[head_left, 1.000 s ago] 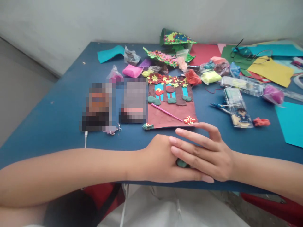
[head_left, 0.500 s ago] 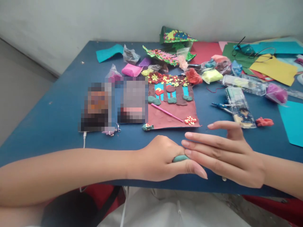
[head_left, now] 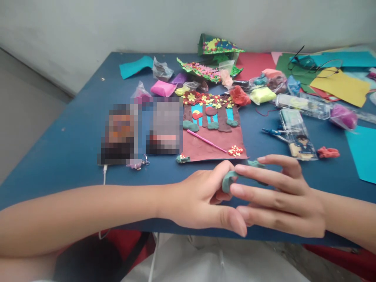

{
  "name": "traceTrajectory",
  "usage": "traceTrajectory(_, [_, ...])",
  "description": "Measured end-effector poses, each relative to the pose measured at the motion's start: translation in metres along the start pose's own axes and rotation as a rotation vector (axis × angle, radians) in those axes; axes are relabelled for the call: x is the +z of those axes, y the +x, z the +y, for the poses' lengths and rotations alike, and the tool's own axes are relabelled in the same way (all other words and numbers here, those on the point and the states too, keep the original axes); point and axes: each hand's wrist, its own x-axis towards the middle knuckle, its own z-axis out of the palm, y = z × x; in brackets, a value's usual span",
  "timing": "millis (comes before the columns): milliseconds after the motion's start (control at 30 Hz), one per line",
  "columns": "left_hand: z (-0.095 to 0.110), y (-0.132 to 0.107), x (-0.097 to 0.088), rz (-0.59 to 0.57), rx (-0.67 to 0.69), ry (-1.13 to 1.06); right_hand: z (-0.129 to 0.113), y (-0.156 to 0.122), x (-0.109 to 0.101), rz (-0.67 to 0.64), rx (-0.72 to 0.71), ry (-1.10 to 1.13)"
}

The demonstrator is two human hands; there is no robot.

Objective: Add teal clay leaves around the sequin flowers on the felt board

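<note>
A roll of teal-green clay (head_left: 228,181) is held between both hands over the front edge of the blue table (head_left: 73,149). My left hand (head_left: 202,199) pinches its left end with thumb and fingers. My right hand (head_left: 279,196) grips the other end with its fingertips, the remaining fingers stretched out. Just behind the hands lies a clay picture on brown card (head_left: 213,131) with brown trunks, flowers and green lumps. A pink stick tool (head_left: 205,140) rests on it.
Two blurred phones (head_left: 141,129) lie left of the picture, one with a white cable. Bags of coloured clay (head_left: 261,94), coloured paper sheets (head_left: 337,86), a clear pencil case (head_left: 296,133), a red clay scrap (head_left: 328,152) and decorated paper shapes (head_left: 214,58) crowd the back and right.
The clay was being rolled between flat palms, the right hand sliding rightward. Now both hands have lifted a little and pinch the rolled clay with their fingertips.
</note>
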Motion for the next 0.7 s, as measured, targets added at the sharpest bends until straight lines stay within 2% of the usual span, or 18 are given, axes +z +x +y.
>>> traceTrajectory(67, [0.0, 0.0, 0.0, -0.019, 0.019, 0.057, 0.007, 0.003, 0.011, 0.154, -0.154, 0.038])
traceTrajectory(100, [0.0, 0.0, 0.0, -0.022, 0.033, 0.071, 0.012, 0.004, 0.015, 0.182, -0.21, 0.047])
traceTrajectory(300, [-0.001, -0.004, -0.003, -0.051, 0.07, 0.035, 0.019, 0.013, 0.018, 0.141, 0.062, -0.017])
traceTrajectory(400, [-0.002, -0.005, 0.0, 0.004, 0.141, 0.047, 0.016, 0.013, 0.016, 0.099, 0.056, -0.028])
traceTrajectory(567, [0.002, -0.007, 0.009, 0.19, 0.152, 0.024, 0.019, 0.009, 0.012, 0.086, 0.029, -0.008])
traceTrajectory(700, [0.004, -0.008, 0.009, 0.21, 0.144, 0.026, 0.022, 0.009, 0.008, 0.113, 0.0, -0.05])
